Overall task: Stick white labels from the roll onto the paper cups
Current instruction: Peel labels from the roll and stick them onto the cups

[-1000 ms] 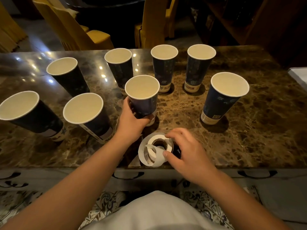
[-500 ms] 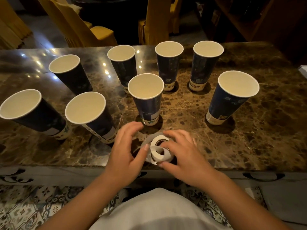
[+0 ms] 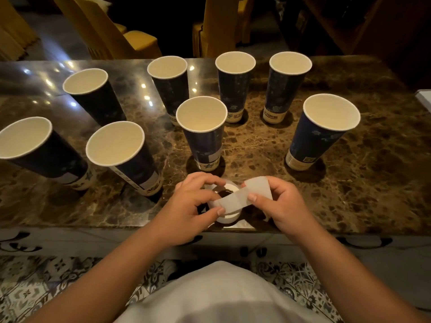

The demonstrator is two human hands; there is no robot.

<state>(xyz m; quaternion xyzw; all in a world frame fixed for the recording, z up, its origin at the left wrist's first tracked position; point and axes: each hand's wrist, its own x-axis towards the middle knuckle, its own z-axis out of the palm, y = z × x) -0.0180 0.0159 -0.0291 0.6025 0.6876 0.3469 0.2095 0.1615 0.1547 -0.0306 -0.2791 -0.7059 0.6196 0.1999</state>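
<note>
Head cam: peeling the next sticker off the white paper label roll (image 3: 227,216).
Left hand (image 3: 189,208) and right hand (image 3: 283,206) are pinching its loose strip (image 3: 242,197) taut, probably freeing a label for a dark blue paper cup (image 3: 205,134).

We see pale printed bands at the cup (image 3: 234,94) bases around twelve o'clock, characters there too blurred to read, no other legible text.

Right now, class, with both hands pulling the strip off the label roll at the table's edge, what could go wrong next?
1. The label roll sits at the marble table's near edge; a tug on the strip might drag it off.
2. The tall centre cup stands just beyond the left hand and right hand; a reach could topple it.
3. The slack strip may fold onto itself.
</note>
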